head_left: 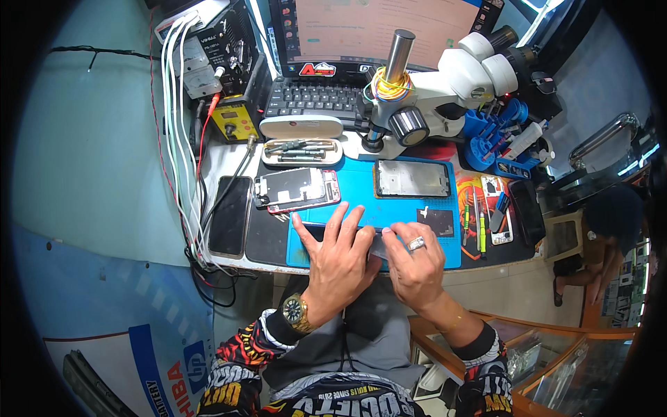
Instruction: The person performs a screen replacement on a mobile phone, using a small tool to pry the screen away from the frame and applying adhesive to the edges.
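Observation:
On the near part of the blue work mat (358, 184) lies a dark, flat phone-like panel (316, 231), mostly hidden under my hands. My left hand (339, 260) reaches across it, fingers spread along its far edge and thumb by its near side, holding it. My right hand (417, 267), with a ring on one finger, is curled at the panel's right end, fingertips closed on its edge. Whether a thin tool is also in that pinch cannot be made out. Beyond my left hand rests an opened phone with a red frame (297, 190). A grey phone-sized plate (412, 178) lies farther right.
A dark phone (231, 215) lies left. Behind are a tool case (302, 151), keyboard (313, 99) and microscope (399, 90). Screwdrivers (481, 233), a white phone frame (495, 208) and a blue tool holder (483, 149) stand right. Cables (177, 139) hang left; a person (604, 243) is far right.

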### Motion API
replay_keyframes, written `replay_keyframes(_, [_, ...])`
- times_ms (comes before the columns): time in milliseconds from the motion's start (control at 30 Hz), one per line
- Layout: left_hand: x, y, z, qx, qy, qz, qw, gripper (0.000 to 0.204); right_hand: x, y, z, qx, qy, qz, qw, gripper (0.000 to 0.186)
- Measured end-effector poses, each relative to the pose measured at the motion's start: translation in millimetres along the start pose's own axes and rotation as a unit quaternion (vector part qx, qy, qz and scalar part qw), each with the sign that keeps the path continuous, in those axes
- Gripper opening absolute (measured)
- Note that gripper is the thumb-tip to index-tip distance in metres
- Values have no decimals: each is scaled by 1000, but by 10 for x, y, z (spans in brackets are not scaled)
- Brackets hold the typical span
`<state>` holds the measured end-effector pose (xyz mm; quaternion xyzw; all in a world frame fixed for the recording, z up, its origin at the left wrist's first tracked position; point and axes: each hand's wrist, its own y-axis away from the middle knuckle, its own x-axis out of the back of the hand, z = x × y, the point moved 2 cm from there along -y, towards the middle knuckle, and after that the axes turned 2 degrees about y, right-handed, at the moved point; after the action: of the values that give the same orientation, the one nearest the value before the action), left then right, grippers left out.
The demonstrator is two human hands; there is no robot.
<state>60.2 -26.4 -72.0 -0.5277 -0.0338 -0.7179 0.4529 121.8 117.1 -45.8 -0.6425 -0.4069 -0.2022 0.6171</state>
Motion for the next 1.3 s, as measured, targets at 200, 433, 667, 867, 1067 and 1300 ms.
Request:
replay_keyframes(200, [93,58,-68,-16,-38,16,999,49,36,-8,-1,4,1,-26,1000,32])
replay_keyframes(433, [275,-1,-598,-10,146,113,983,40,22,-39,24,31,20,-27,999,30])
replay_keyframes(667, [265,-15,-675,-28,197,95,975,30,0,-137,-59,63,35,-43,997,29])
replay_keyframes(867, [264,-29,-660,-29,208,97,973,29,-33,-198,-110,70,49,-46,995,29])
replay_keyframes(1067, [275,-13,-672,-30,209,96,973,28,-89,-243,-161,80,47,-45,995,28])
replay_keyframes(1300, [270,-4,-657,-19,212,87,973,27,-134,-282,-212,81,43,-50,995,27])
